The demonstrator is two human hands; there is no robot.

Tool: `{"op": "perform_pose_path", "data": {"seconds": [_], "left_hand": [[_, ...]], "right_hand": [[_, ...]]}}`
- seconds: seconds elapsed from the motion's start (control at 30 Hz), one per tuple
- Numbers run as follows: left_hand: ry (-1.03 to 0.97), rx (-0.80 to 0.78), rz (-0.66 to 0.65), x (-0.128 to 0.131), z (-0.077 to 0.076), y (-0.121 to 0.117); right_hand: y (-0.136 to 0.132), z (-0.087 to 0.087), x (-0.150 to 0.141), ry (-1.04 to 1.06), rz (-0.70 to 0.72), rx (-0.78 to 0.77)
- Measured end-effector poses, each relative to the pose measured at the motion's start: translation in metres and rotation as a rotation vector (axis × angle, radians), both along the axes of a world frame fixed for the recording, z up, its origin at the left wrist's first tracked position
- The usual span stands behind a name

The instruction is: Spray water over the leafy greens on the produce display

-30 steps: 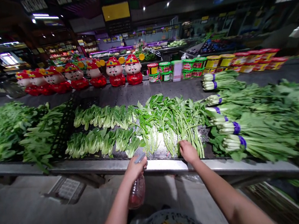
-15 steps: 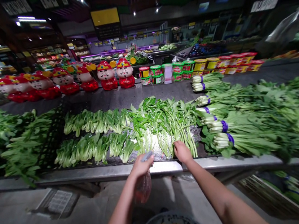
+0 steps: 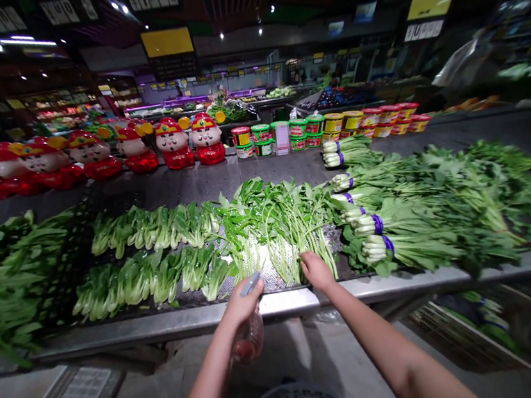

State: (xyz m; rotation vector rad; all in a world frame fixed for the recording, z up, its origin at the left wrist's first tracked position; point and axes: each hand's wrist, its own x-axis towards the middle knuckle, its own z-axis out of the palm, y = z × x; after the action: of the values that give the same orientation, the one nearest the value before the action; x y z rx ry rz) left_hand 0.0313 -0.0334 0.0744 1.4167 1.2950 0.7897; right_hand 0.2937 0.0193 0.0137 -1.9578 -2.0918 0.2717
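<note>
My left hand (image 3: 242, 302) is closed at the metal front edge of the shelf. A slim grey object (image 3: 250, 283), whose kind I cannot make out, sticks up by its thumb. Beneath that hand hangs a clear plastic bag (image 3: 248, 342) with something reddish inside. My right hand (image 3: 317, 271) is curled around the lower stems of long-stalked leafy greens (image 3: 274, 214); its fingertips are partly hidden. These greens lie loose on a perforated metal tray (image 3: 267, 266), leaves toward the back.
Bok choy (image 3: 147, 281) lies in two rows on the left. Bundled greens with purple bands (image 3: 376, 246) are on the right. Red figure-shaped jars (image 3: 208, 145) and small tubs (image 3: 334, 126) line the back ledge. A crate (image 3: 500, 338) stands below the metal edge (image 3: 183, 320).
The view has turned slightly right, so the shelf and its goods appear further left. Both hands keep nearly the same places by the tray. The bag hangs a little differently.
</note>
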Motion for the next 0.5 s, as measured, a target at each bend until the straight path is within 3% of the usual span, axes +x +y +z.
{"op": "perform_pose_path", "data": {"seconds": [0.3, 0.5], "left_hand": [[-0.014, -0.068, -0.198, 0.015, 0.010, 0.008], [-0.003, -0.097, -0.113, 0.027, 0.004, 0.009]], "right_hand": [[-0.024, 0.003, 0.037, -0.120, -0.141, -0.042], [-0.040, 0.000, 0.042, -0.163, -0.236, -0.074]]}}
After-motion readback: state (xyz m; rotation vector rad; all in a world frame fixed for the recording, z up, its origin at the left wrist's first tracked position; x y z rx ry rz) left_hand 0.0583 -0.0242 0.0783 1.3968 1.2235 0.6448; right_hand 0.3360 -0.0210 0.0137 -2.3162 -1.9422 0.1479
